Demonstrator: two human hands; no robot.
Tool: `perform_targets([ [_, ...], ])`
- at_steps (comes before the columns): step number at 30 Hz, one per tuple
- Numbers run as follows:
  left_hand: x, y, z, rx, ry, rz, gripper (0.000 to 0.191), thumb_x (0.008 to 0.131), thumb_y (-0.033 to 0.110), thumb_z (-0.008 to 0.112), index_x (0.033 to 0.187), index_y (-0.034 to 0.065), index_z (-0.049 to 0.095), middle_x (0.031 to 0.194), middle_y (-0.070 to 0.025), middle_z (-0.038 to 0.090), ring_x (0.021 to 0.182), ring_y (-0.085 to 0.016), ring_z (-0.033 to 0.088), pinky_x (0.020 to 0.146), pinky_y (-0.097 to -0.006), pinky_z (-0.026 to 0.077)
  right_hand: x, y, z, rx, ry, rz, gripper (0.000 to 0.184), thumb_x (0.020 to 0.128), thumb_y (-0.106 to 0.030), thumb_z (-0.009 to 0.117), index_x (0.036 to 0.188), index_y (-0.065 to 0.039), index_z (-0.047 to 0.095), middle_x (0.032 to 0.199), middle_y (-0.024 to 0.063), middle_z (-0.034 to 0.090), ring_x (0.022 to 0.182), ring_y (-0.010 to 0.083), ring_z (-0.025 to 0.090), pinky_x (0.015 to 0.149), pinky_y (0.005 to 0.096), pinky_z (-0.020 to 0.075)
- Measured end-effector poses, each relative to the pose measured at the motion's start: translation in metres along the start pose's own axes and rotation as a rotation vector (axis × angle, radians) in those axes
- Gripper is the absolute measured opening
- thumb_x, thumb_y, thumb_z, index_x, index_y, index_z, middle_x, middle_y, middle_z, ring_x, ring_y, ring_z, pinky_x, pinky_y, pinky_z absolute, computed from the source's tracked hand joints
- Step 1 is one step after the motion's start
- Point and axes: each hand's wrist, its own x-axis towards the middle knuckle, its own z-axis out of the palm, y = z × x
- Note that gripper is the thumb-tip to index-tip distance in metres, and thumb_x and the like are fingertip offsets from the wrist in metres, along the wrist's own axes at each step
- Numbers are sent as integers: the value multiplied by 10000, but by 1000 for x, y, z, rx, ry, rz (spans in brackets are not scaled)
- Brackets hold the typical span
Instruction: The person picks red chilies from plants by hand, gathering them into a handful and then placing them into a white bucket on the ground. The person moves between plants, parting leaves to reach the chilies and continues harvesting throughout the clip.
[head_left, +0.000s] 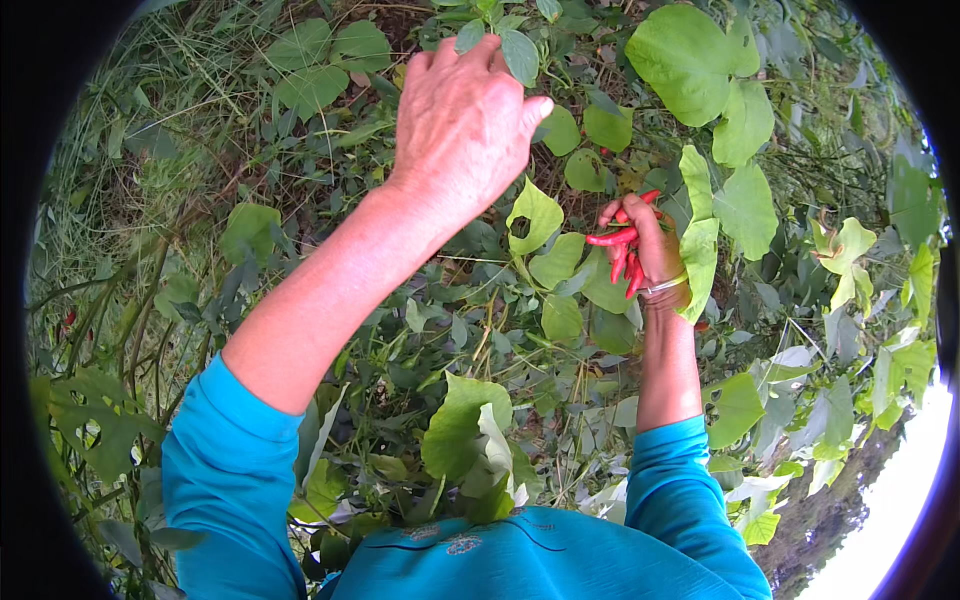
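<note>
My left hand (465, 112) reaches into the foliage at the top centre. Its fingertips are partly hidden behind the small leaves of a plant (519, 56), so whether they hold anything cannot be made out. Lower and to the right, my right hand (651, 244) is closed around several red chili peppers (616, 238), whose tips stick out from the palm and between the fingers. A thin bangle circles the right wrist, and a large green leaf (699, 240) covers part of that hand and wrist.
Broad green leaves (679, 64) crowd the upper right. Tall grass and thin stems spread along the left, where a small red pepper (70, 318) hangs. A large leaf (461, 427) rises close to my body, and holed leaves (733, 411) stand beside the right sleeve.
</note>
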Motion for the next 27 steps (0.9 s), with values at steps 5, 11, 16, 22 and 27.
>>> perform_targets([
  [5,-20,44,24,-363,-540,37,409,792,287,532,1064,-14,474,927,-148,555,905,-253,517,807,-368,412,4,10,-18,69,-9,52,247,812,-234,462,788,6,518,726,94,551,506,126,484,402,228,374],
  [11,-104,52,66,-441,-1082,41,382,794,260,513,1100,33,475,965,-136,545,958,-284,489,861,-393,368,12,19,-45,235,-51,38,318,809,-146,461,1088,5,436,794,79,544,534,143,507,390,230,368],
  [16,-123,48,69,-427,-1063,185,233,792,231,494,863,25,577,815,-105,557,835,-266,507,771,-387,392,65,33,-89,354,130,42,229,804,-213,567,959,-53,514,759,35,536,564,131,494,380,241,370],
  [22,-125,31,60,-342,-989,165,238,782,238,512,854,19,570,777,-105,548,826,-257,504,766,-372,392,138,71,-97,48,432,241,118,775,-141,582,821,-32,574,625,41,542,493,155,536,334,282,378],
  [27,-124,29,55,-370,-957,138,270,778,221,524,947,13,556,857,-122,547,905,-274,495,818,-382,377,210,112,-109,-87,555,283,172,751,-82,551,821,75,556,712,130,591,531,188,558,444,289,451],
])
